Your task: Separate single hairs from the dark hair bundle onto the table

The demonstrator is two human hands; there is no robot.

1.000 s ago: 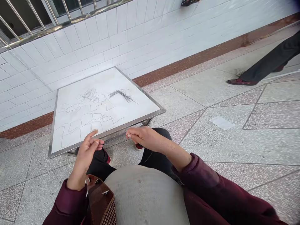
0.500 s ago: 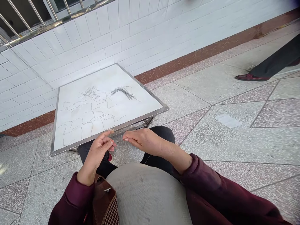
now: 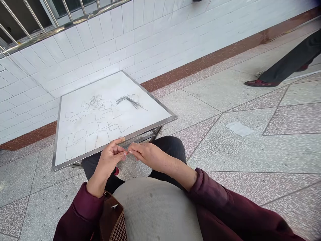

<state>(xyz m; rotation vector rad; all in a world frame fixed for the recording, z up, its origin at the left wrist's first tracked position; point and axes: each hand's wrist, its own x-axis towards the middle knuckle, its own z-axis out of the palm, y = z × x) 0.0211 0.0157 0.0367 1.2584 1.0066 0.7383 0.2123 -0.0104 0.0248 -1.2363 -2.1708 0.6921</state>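
Note:
My left hand (image 3: 110, 160) is at the near edge of a white-topped table (image 3: 147, 117), thumb and a finger pinched together, another finger stretched toward the table's rim. Its tips meet those of my right hand (image 3: 149, 155), which is also pinched. Whatever lies between the fingertips is too small to make out. On the tabletop lie several thin dark strands (image 3: 96, 137), bent in step-like zigzags. Behind them is a tangled clump of strands (image 3: 94, 102). A denser bundle of dark strands (image 3: 129, 99), bent in the middle, lies to the right.
A brown bag (image 3: 111, 214) hangs against my left side. The table stands by a white tiled wall (image 3: 150, 40) with metal bars (image 3: 65, 20) above. A pale sheet (image 3: 239, 128) lies on the floor. At the right is a person's leg in dark trousers (image 3: 293, 62).
My hands were apart; now the fingertips have come together. The right hand has moved slightly left. The strands on the table look the same.

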